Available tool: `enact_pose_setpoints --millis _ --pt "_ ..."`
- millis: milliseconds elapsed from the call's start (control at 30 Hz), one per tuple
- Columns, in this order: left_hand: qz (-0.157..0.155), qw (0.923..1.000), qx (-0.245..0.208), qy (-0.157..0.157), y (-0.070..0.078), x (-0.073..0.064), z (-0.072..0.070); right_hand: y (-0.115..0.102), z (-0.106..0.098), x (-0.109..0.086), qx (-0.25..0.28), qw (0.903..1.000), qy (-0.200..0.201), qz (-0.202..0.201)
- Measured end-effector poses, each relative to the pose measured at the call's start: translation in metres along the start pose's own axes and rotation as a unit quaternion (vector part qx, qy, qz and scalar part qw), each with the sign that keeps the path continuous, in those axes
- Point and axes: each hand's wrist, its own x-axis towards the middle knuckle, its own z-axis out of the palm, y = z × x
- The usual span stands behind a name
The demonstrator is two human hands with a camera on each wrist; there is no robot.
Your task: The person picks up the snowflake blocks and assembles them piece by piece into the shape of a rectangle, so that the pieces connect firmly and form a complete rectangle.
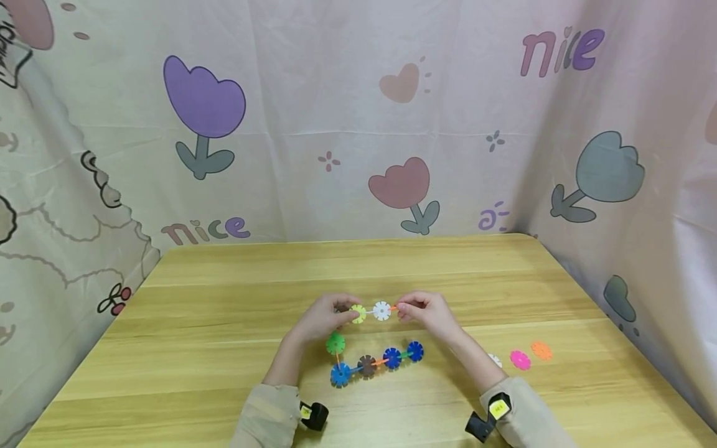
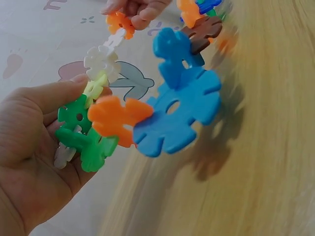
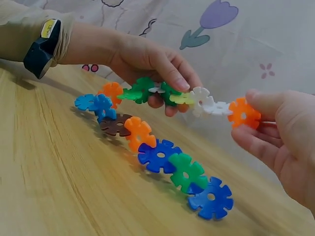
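Observation:
A chain of notched plastic snowflake discs bends round between both hands. My left hand (image 1: 326, 318) pinches it near the yellow disc (image 1: 358, 314), with green discs (image 2: 74, 114) against its fingers. At the end of the chain, my right hand (image 1: 430, 314) pinches an orange disc (image 3: 243, 113) between thumb and fingers. Two white discs (image 3: 201, 100) link the yellow disc to that orange one. Toward the person, the other arm of the chain runs through a light blue disc (image 1: 340, 374), a brown disc (image 1: 366, 366) and dark blue discs (image 1: 415, 351).
Beside the right forearm, a loose pink disc (image 1: 520, 359) and a loose orange disc (image 1: 541, 350) lie on the wooden table (image 1: 224, 373). A white disc (image 1: 495, 359) is partly hidden by that forearm. A printed cloth (image 1: 308, 93) hangs behind the table.

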Motion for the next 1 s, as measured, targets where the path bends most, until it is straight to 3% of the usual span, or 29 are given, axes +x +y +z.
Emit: enact_pose_setpoints --millis 400,733,1000 --pt "-0.01 0.9996 -0.012 0.021 0.007 -0.001 0.003 0.005 0.001 0.003 0.055 0.9972 -0.015 0.048" --pt "-0.01 0.9986 -0.025 0.046 0.004 0.001 0.005 -0.005 0.008 0.001 0.056 0.9973 0.02 0.043" --pt "-0.008 0.9983 -0.036 0.045 0.005 0.001 0.007 -0.001 0.012 0.002 0.079 0.9953 0.035 0.045"
